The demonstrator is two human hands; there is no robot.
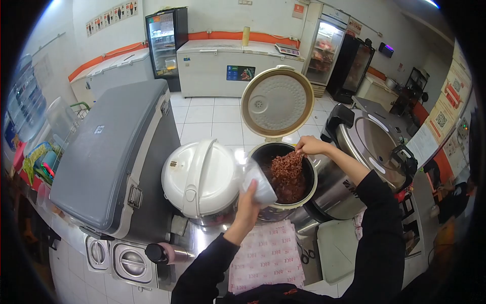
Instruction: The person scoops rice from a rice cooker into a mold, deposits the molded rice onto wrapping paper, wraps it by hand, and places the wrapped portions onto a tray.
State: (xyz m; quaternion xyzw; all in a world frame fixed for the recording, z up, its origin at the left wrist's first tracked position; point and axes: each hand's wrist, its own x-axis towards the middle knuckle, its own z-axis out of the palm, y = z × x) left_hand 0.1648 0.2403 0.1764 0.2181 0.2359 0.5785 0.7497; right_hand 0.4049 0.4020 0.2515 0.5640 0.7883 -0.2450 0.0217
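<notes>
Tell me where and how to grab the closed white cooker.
Grip the handle on the closed white cooker, probably best from above, closing the fingers across the bar: it stands out as a long, narrow strip, while the lid is broad and domed.

A blue label (186,59) on the chest freezer (210,76) reads "RSA".
</notes>
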